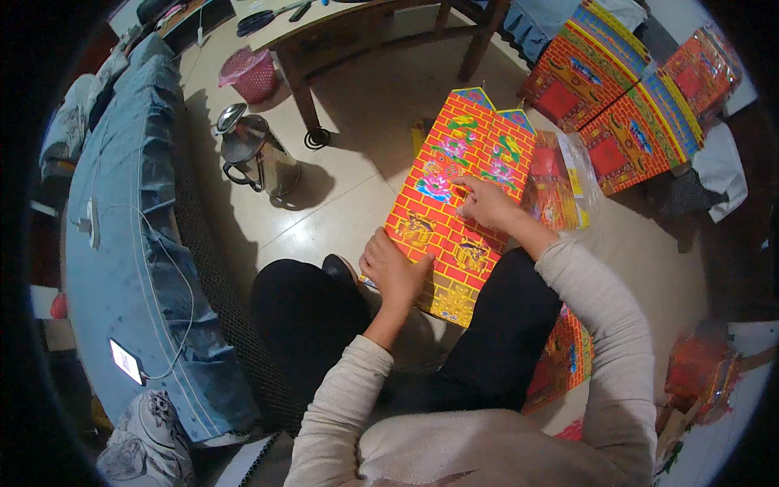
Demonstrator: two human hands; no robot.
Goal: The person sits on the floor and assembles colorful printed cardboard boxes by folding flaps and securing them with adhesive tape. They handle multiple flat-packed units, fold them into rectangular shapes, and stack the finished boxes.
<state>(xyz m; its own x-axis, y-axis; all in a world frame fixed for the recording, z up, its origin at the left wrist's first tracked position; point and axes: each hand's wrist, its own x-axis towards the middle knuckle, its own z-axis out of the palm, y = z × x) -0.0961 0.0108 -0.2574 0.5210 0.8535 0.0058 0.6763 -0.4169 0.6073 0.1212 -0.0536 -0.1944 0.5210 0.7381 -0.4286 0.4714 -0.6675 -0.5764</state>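
Note:
A red cardboard panel (464, 215) with a yellow brick pattern, printed pink flowers and gold figures lies tilted across my lap. Two blue pointed peaks form its far end. My left hand (393, 268) grips the panel's near left edge, its thumb over the printed face. On the upper middle of the same face rests my right hand (488, 203), index finger stretched out over a flower and the other fingers partly bent. What lies under the panel is hidden.
Large red-and-yellow printed cardboard pieces (637, 134) stand at the far right. A plastic-wrapped pack (556, 187) lies beside the panel. On the left are a metal kettle (258, 158), a pink basket (250, 75) and a blue-covered seat (122, 243) with a phone (126, 361). A wooden table (300, 40) stands ahead.

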